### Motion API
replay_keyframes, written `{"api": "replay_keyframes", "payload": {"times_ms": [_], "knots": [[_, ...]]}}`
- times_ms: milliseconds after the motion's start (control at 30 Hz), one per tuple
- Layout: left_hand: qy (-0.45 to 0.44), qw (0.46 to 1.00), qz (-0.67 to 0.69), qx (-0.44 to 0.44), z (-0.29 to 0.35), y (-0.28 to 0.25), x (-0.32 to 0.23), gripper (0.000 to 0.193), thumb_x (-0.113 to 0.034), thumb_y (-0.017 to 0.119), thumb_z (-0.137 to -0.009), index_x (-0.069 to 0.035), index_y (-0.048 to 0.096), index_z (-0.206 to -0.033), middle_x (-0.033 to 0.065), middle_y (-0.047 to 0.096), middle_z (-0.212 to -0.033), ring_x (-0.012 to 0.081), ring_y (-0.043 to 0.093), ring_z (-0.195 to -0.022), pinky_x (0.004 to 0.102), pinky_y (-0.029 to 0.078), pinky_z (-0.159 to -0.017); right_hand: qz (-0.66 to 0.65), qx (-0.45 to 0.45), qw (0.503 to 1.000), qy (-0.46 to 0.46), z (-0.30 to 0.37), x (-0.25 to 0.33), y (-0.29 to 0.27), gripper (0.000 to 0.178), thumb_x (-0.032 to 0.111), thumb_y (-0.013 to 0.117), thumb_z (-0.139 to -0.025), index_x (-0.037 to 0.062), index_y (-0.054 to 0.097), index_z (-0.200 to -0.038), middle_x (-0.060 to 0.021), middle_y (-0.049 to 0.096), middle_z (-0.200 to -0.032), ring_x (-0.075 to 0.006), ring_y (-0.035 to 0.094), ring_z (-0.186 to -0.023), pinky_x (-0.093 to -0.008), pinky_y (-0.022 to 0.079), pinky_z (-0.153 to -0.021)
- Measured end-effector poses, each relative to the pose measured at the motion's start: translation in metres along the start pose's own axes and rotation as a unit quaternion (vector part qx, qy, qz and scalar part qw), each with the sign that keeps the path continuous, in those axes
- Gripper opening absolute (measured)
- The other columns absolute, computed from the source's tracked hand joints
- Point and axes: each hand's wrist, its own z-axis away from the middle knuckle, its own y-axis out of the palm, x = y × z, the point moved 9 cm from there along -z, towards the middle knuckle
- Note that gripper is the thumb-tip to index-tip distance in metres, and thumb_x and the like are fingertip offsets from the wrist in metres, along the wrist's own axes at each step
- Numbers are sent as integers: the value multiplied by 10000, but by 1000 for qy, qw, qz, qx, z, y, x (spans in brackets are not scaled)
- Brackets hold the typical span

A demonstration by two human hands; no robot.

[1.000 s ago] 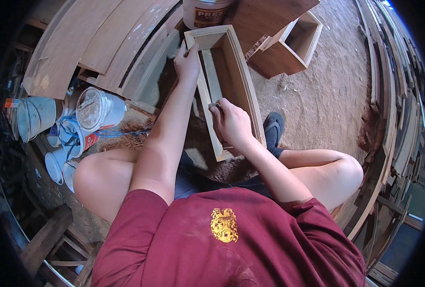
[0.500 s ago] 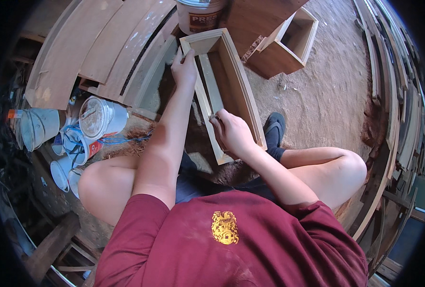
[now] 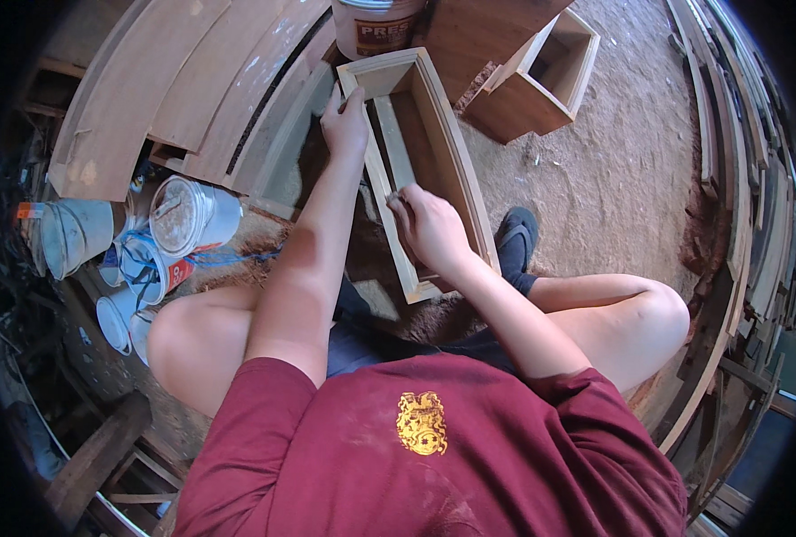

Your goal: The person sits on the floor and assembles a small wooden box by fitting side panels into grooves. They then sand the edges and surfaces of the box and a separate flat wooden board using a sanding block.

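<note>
Closest to me on my left I see a cluster of plastic tubs (image 3: 129, 268) on the ground beside my left knee: small pale ones stacked and tipped, with blue cord looped around them. What is inside them I cannot make out. Next to them lies a larger lidded bucket (image 3: 192, 215) on its side, its round lid dusty and facing me.

In front of my crossed legs sits the long open wooden box frame (image 3: 456, 170), running away from me over the sawdust-covered ground (image 3: 612, 179). It is hollow, and a narrow wooden slat (image 3: 396, 152) lies lengthwise inside it.

My right hand (image 3: 429, 228) rests on the near part of the frame's left rail, fingers curled down as if pinching something small against the wood; the thing itself is hidden, so I cannot tell what it grips. My left hand (image 3: 346, 125) reaches farther up, fingers bent and pressing on the same left rail near the far end, steadying it.

Beyond the frame's far end stands a can with a red label (image 3: 375, 27), its contents hidden from me. To its right sits a smaller square wooden box (image 3: 541, 80), open and hollow. Long wooden planks (image 3: 174, 89) lie on the far left.
</note>
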Motion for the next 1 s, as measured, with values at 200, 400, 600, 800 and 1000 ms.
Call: {"api": "replay_keyframes", "payload": {"times_ms": [200, 400, 600, 800, 1000], "knots": [[25, 999, -31, -11, 3, -3, -10, 607, -326, 709, -921, -11, 580, -1424, 169, 738, -1158, 219, 687, -1043, 352, 501, -955, -8, 6, 1000, 26, 10, -4, -1, 233, 257, 566, -1024, 31, 553, -966, -236, 656, -836, -458, 650, -828, -540, 507, -709], [29, 998, -40, -33, -1, -7, -2, 606, -353, 704, -909, -38, 595, -1415, 190, 729, -1190, 294, 693, -1091, 384, 498, -979, -5, 7, 999, 52, 18, 3, -4, 224, 260, 568, -1027, 37, 543, -1024, -237, 675, -813, -465, 662, -789, -553, 509, -684], [-2, 997, -77, -30, 3, -8, -6, 633, -392, 701, -896, -108, 580, -1449, 203, 703, -1251, 311, 668, -1170, 396, 484, -1021, 1, 24, 994, 103, 23, -12, 2, 284, 280, 570, -1026, 42, 495, -1160, -294, 673, -807, -495, 668, -797, -578, 514, -710], [-27, 998, -58, -12, 5, -5, -5, 650, -399, 697, -893, -97, 570, -1454, 215, 695, -1262, 326, 661, -1188, 408, 481, -1031, -78, 87, 985, 124, 27, -17, 0, 462, 195, 583, -990, 16, 410, -1380, -269, 689, -962, -406, 691, -899, -474, 544, -787], [-5, 999, -39, -6, -2, 0, 4, 655, -396, 694, -895, -77, 566, -1453, 213, 693, -1269, 330, 658, -1197, 407, 478, -1037, -248, 116, 948, 163, 47, -45, 6, 401, 173, 714, -953, -41, 586, -1267, -111, 718, -963, -142, 664, -812, -319, 542, -720]]}}
